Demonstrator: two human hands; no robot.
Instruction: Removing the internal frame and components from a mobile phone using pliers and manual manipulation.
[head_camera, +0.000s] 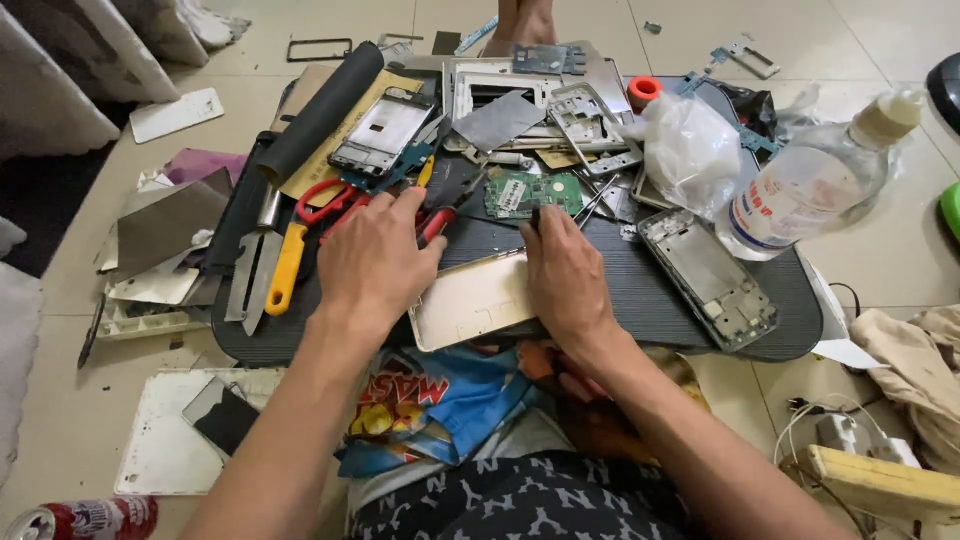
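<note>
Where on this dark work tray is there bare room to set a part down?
Bare strip of the dark tray between the right hand and the grey phone frame. Another by the front edge, under the yellow-handled tool. The back half, around the green circuit board, is crowded.

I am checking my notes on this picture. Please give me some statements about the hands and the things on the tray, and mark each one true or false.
1. The left hand rests by the red-handled pliers. True.
2. The right hand lies on the pale gold phone back cover. True.
3. The clear plastic bottle stands upright in the middle of the tray. False: it lies tilted at the right edge of the dark tray.
4. The green circuit board lies beyond the hands. True.
5. The utility knife has a blue handle. False: its handle is yellow.
</note>
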